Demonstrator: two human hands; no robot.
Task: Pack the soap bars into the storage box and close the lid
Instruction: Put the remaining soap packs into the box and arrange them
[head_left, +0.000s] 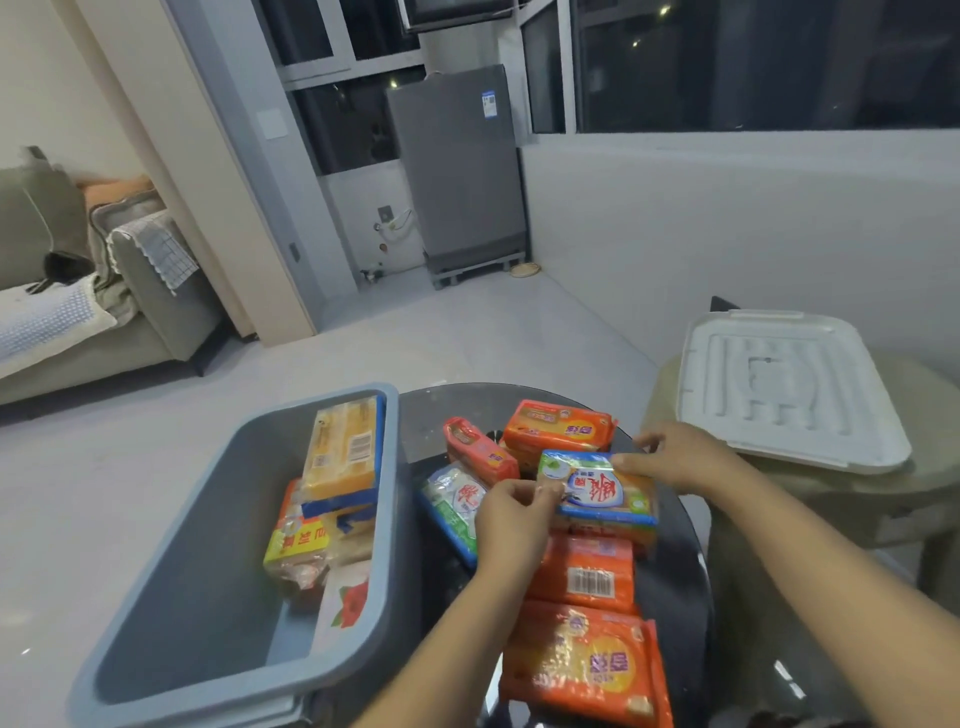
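Observation:
A blue-grey storage box (171, 545) stands open at the left, with several wrapped soap packs (343, 447) inside against its right wall. Several more soap packs lie on the round dark glass table (675, 587), most in orange wrappers (582, 660). On top of the pile lies a blue-edged soap pack (602, 488). My left hand (511, 514) grips its left end and my right hand (680, 457) grips its far right edge. The white lid (779, 389) lies apart on a stool at the right.
A beige plastic stool (831, 499) under the lid stands right of the table. Grey tiled floor stretches ahead to a grey refrigerator (457, 171). A sofa (104, 301) stands at the far left, a white wall along the right.

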